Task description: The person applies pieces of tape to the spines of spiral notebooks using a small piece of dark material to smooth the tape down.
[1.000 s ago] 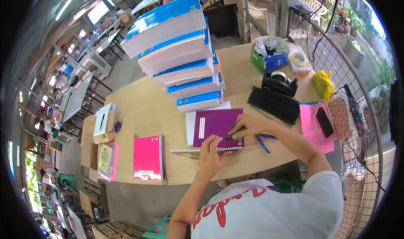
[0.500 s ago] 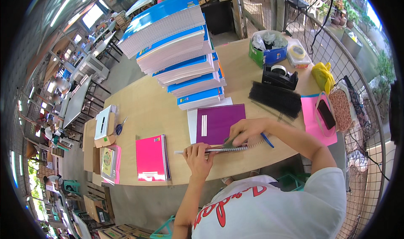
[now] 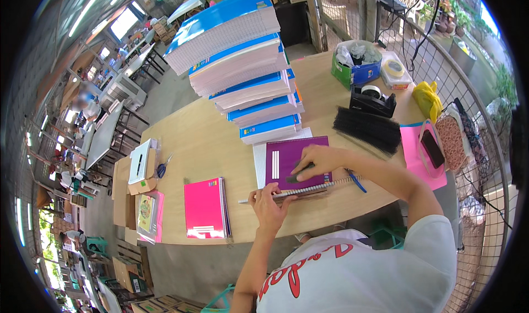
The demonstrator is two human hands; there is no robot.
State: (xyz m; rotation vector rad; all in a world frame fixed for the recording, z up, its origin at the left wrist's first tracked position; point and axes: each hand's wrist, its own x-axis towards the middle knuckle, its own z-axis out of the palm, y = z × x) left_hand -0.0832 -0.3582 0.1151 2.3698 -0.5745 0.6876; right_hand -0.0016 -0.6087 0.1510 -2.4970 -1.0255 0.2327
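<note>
My left hand [image 3: 268, 209] is closed on the left end of a spiral notebook [image 3: 308, 190], which is seen nearly edge-on at the table's front edge. A metal coil runs along its upper edge, with its loose end reaching right. Over a purple notebook [image 3: 289, 151] lying flat, my right hand [image 3: 325, 160] pinches a small dark grey piece [image 3: 301, 172] whose kind I cannot make out. The piece is just above the coil's edge. A blue pen [image 3: 356, 182] lies by the coil's right end. To the left rests a pink spiral notebook [image 3: 204, 205].
Tall stacks of blue-covered paper blocks [image 3: 223, 29] stand behind the purple notebook. Black coils [image 3: 366, 130], a tape dispenser [image 3: 373, 101] and a green-blue box [image 3: 355, 73] lie right. Scissors [image 3: 162, 168] and a cardboard box [image 3: 140, 186] sit left. Wire mesh [image 3: 474, 120] borders the right side.
My right hand has lifted off the coil and moved away from me over the purple notebook, taking the dark piece along. My left hand keeps its hold. The view has shifted slightly.
</note>
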